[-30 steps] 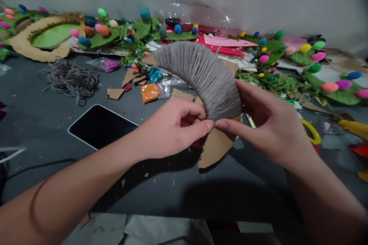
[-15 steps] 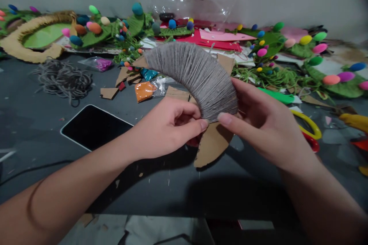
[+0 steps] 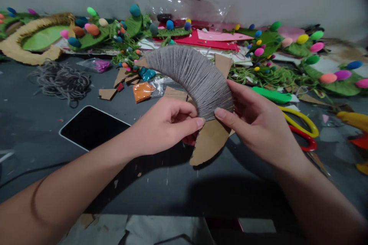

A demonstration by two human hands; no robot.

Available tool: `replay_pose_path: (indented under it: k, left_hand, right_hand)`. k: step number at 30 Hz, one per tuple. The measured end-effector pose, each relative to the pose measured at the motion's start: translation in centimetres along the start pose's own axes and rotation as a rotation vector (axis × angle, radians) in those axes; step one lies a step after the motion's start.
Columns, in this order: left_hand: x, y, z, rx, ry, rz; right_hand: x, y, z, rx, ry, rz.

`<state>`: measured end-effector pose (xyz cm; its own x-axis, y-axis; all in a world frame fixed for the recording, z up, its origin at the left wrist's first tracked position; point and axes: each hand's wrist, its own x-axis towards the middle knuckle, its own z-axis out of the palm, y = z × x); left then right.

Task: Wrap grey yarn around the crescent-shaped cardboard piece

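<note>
A curved cardboard piece (image 3: 211,141) is held above the dark table, most of it wrapped in grey yarn (image 3: 189,72). Bare cardboard shows at its lower end and at its upper left tip. My left hand (image 3: 169,124) pinches the inner edge where the wrapping stops, thumb on top and fingers partly hidden beneath. On the outer edge, my right hand (image 3: 258,122) grips the piece, its thumb resting on the last strands of yarn and its other fingers partly behind.
A phone (image 3: 93,127) and a heap of grey cord (image 3: 60,82) lie at left. Scissors (image 3: 304,122) are beside my right hand. Cardboard scraps (image 3: 107,93), an orange packet (image 3: 143,92) and a tan curved piece (image 3: 31,55) lie beyond. Green leaf decorations (image 3: 267,42) line the back.
Both hands and the wrapped piece have shifted slightly left. More of the scissors shows beside my right hand. The grip looks the same.
</note>
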<state>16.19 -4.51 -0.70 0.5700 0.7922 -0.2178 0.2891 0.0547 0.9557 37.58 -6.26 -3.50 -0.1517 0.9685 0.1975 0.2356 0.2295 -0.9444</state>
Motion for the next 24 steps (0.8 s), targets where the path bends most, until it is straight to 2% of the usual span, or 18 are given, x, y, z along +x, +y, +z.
replay_pose_path:
  k: [11, 19, 24]
  left_hand:
    - [-0.3, -0.2, 0.0, 0.01, -0.014, 0.009]
    - [-0.2, -0.3, 0.0, 0.037, -0.006, 0.033]
    - [-0.2, -0.3, 0.1, 0.057, 0.004, 0.039]
  right_hand:
    - [-0.6, -0.4, 1.0, -0.003, 0.034, 0.081]
    - [-0.5, -0.5, 1.2, 0.126, 0.013, 0.132]
    - [-0.5, -0.6, 1.4, 0.15, 0.038, 0.102]
